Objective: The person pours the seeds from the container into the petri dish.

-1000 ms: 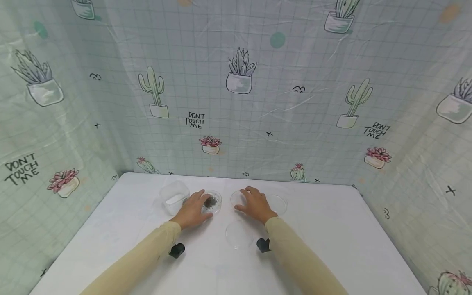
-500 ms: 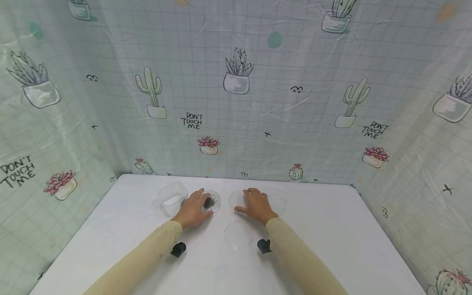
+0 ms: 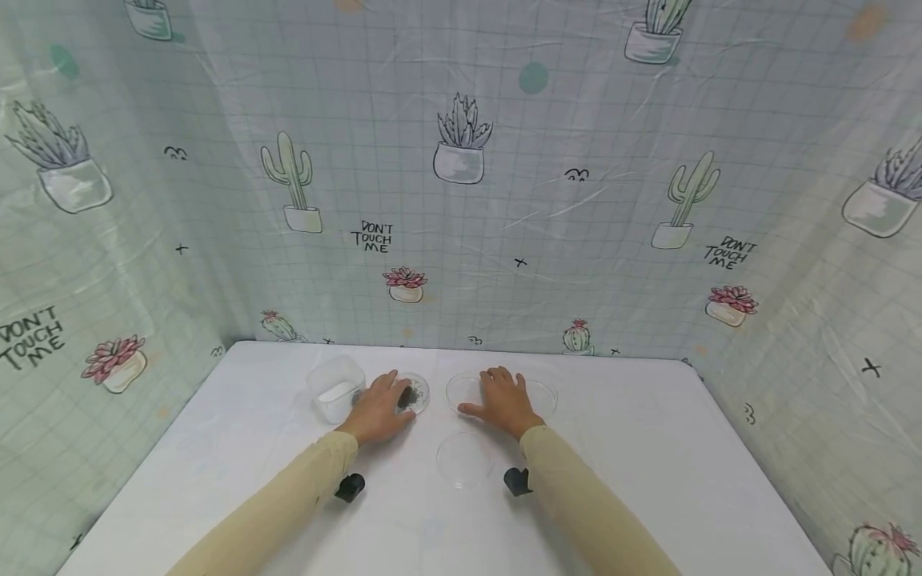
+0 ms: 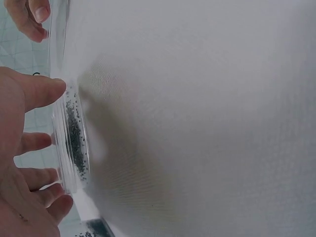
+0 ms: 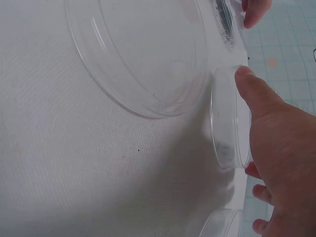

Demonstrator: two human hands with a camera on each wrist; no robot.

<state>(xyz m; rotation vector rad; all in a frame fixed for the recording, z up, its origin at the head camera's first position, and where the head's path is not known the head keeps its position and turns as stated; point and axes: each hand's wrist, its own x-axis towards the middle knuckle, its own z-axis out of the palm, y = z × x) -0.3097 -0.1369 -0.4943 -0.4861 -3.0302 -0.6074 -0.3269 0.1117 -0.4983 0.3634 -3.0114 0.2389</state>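
In the head view my left hand [image 3: 374, 412] is at a small clear petri dish [image 3: 416, 392] that bears a patch of dark granules. The left wrist view has the thumb on its near rim and the fingertips along its other side, so the hand grips it across. My right hand [image 3: 503, 404] spans a clear petri dish [image 3: 457, 392] with nothing visible in it. In the right wrist view the thumb touches the top rim of this dish [image 5: 227, 118]; the fingertips are at its far side, partly hidden by the palm.
A frosted plastic container [image 3: 336, 380] with a white piece showing stands left of the left hand. Another clear round dish [image 3: 543, 398] sits right of the right hand, and a larger clear round one [image 3: 464, 460] lies in front. Patterned cloth [image 3: 461, 224] hangs behind the white table [image 3: 634, 464].
The head view has shifted slightly. The right hand's fingertips have moved a little to the right over the dish; the left hand and the dishes stay put.
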